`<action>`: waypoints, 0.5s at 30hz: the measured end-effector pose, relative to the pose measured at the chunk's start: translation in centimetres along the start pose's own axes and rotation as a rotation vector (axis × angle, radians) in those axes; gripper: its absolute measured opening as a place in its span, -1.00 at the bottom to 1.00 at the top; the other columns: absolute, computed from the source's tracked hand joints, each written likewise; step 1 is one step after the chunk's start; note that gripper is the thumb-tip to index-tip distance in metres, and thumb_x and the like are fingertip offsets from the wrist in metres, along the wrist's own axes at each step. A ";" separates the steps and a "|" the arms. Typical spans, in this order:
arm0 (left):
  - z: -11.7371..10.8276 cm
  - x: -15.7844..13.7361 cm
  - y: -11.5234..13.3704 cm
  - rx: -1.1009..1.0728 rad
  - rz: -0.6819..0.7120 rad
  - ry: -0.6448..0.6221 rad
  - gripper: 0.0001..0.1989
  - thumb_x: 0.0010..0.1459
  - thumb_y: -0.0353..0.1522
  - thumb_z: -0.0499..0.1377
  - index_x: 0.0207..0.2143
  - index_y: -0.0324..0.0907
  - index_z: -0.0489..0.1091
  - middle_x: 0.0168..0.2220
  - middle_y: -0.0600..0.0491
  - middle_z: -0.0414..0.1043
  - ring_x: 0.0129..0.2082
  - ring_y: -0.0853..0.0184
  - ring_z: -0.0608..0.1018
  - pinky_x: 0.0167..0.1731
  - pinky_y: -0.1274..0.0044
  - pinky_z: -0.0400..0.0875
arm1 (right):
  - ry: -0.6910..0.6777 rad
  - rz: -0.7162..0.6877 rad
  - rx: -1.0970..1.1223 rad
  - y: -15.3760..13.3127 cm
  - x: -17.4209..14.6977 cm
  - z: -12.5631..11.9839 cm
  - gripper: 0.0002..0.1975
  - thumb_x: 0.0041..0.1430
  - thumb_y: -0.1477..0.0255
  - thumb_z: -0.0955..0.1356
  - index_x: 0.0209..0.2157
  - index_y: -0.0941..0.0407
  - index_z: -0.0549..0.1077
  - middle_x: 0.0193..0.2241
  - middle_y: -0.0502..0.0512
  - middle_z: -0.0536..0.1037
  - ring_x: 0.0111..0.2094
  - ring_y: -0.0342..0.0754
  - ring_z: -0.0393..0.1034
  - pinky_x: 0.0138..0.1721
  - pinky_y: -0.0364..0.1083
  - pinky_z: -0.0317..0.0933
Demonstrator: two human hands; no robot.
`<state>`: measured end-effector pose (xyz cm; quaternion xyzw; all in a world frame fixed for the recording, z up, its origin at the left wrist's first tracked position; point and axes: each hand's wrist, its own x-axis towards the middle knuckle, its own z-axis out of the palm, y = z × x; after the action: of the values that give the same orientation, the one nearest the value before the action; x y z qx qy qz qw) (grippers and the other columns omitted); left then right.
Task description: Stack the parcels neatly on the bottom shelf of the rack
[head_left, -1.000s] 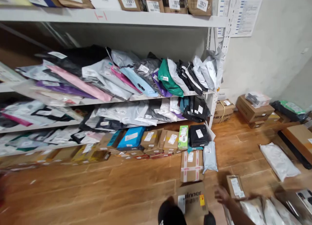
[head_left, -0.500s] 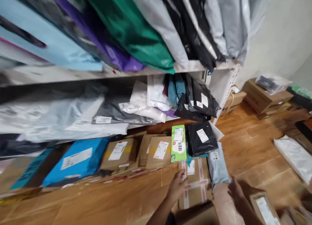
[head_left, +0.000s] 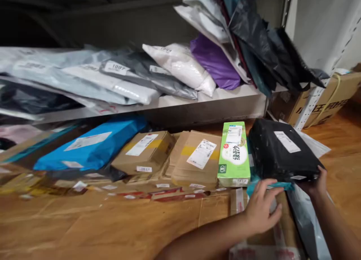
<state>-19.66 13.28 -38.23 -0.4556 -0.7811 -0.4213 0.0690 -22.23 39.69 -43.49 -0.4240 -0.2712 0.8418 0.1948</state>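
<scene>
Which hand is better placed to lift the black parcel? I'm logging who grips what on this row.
Probably the right hand: its fingers already wrap the near right corner of the black parcel. The left hand lies open on a teal bag beneath its front edge, gripping nothing.

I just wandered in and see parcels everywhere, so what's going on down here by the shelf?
A person is crouched at the bottom of a parcel shelf, working with both bare hands. The right hand grips the near corner of a black parcel lying on the floor, while the left hand reaches for the teal bag poking out beneath it. Beside it lie a green box, brown cartons and a blue mailer, all labelled. Soft mailer bags are heaped on the shelf above.
</scene>
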 end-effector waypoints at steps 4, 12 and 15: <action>-3.0 -2.1 -2.9 0.362 0.282 0.159 -0.61 0.18 -0.34 0.11 0.08 -0.07 0.32 0.08 -0.12 0.34 0.09 0.15 0.41 0.18 0.21 0.30 | 0.047 -0.114 0.013 0.4 -3.2 -1.9 -0.59 -0.07 0.21 0.35 -0.14 -0.04 0.57 0.12 0.09 0.50 -0.10 0.18 0.45 -0.22 0.22 0.40; -15.7 -11.1 -11.2 0.501 -0.769 1.237 -0.60 0.26 -0.18 0.00 0.04 -0.24 0.20 0.01 -0.22 0.20 0.14 0.09 0.28 0.25 0.15 0.17 | -0.003 -0.238 -0.127 1.1 -4.4 -1.9 -0.62 -0.09 0.30 0.37 -0.15 -0.02 0.55 0.00 0.09 0.55 -0.08 0.16 0.45 -0.12 0.26 0.43; -19.7 -12.7 -14.2 0.350 -1.048 1.140 -0.48 0.23 -0.17 0.01 0.12 -0.33 0.24 0.11 -0.29 0.19 0.22 0.06 0.25 0.27 0.20 0.16 | -0.032 -0.122 -0.191 1.0 -3.5 0.9 -0.71 0.03 0.25 0.33 -0.21 0.03 0.53 -0.10 0.13 0.56 -0.16 0.12 0.45 -0.14 0.26 0.43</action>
<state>-28.71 -12.47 -40.37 0.2745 -0.7931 -0.4385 0.3216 -21.11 36.71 -41.55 -0.4096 -0.3786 0.8055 0.2002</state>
